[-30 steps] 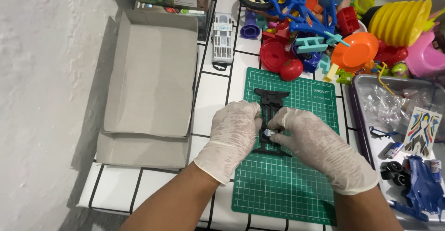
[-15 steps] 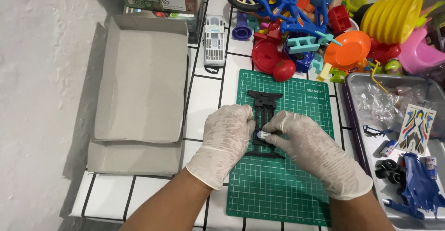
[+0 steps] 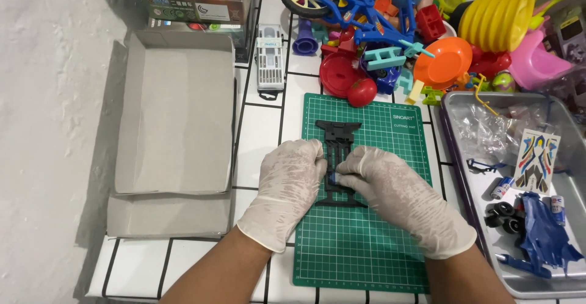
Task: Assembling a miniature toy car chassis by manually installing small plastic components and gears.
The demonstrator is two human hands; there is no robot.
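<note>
A black toy car chassis [image 3: 337, 134] lies lengthwise on a green cutting mat [image 3: 360, 249]. My left hand [image 3: 287, 185], in a white glove, grips the chassis's left side near its near end. My right hand [image 3: 390, 194], also gloved, pinches a small part against the chassis's middle with thumb and forefinger; a bit of blue shows between the fingertips. The near half of the chassis is hidden under both hands.
An open grey cardboard box [image 3: 174, 121] lies to the left. A metal tray [image 3: 574, 279] on the right holds a blue car body [image 3: 546, 234], black wheels [image 3: 503, 213], a sticker sheet and plastic bags. A pile of colourful plastic toys [image 3: 415, 35] and a screwdriver set [image 3: 270, 63] sit behind the mat.
Both hands stay on the chassis with only slight finger shifts. The view has tilted a little, so everything sits slightly lower in frame.
</note>
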